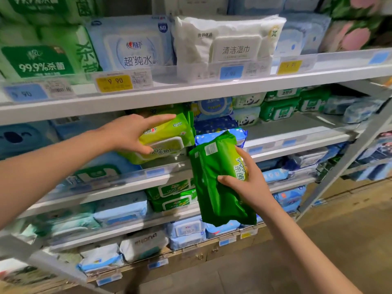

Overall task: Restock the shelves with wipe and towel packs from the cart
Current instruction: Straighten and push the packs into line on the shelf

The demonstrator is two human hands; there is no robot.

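The left hand (135,132) reaches forward to the shelf (297,141) second from the top and clamps a lime-green wipe pack (169,134): the fingers (163,118) lie stretched across the pack's top edge and the thumb presses on its front face below the white lid. The pack sits tilted at the shelf's front lip, just past the palm, with its right end sticking out beyond the fingertips.

The right hand (248,183) is lower and nearer the camera, to the right of the left hand. It grips a dark green wipe pack (216,187) held on end in the air in front of the shelves, apart from them. The thumb lies across the pack's plain back, the fingers wrap round its right side over the printed face, and most of the pack shows to the left of the palm, its upper end above the hand and its lower end below the wrist.

Just behind the upper end of that pack, a blue pack (241,134) lies at the shelf's front. Well above both hands, a white pack (229,43) stands on the top shelf, and a yellow price tag (114,82) hangs above the left hand
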